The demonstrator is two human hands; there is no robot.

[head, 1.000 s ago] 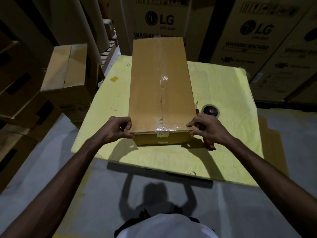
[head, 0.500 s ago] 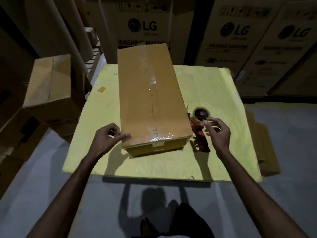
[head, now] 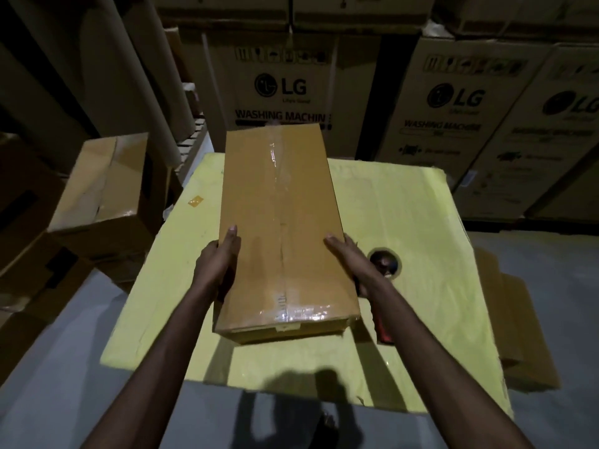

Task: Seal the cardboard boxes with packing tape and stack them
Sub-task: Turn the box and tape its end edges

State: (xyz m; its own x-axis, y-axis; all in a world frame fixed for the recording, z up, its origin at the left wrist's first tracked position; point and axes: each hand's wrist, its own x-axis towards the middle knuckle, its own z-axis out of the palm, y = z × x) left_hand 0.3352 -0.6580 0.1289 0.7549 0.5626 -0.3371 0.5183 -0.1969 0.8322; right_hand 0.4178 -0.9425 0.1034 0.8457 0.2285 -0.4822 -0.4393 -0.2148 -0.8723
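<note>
A long brown cardboard box (head: 278,202) lies lengthwise on the yellow table (head: 415,228), its top seam covered with clear tape. My left hand (head: 217,260) holds the box's left side, thumb on top and fingers down the side. My right hand (head: 351,257) holds the right side in the same way. The near end of the box looks slightly raised, with a shadow under it. A tape dispenser (head: 385,267) with a red handle lies on the table just right of the box, partly hidden by my right forearm.
Another taped box (head: 107,189) sits on a stack at the left. Large printed washing-machine cartons (head: 453,105) line the back. Cardboard tubes (head: 155,69) lean at the back left. Flat cardboard (head: 518,319) lies right of the table. Grey floor runs in front.
My right hand left the tape dispenser and went to the box's right side. My left hand slid forward along the left side. Both now hold the box near its middle.
</note>
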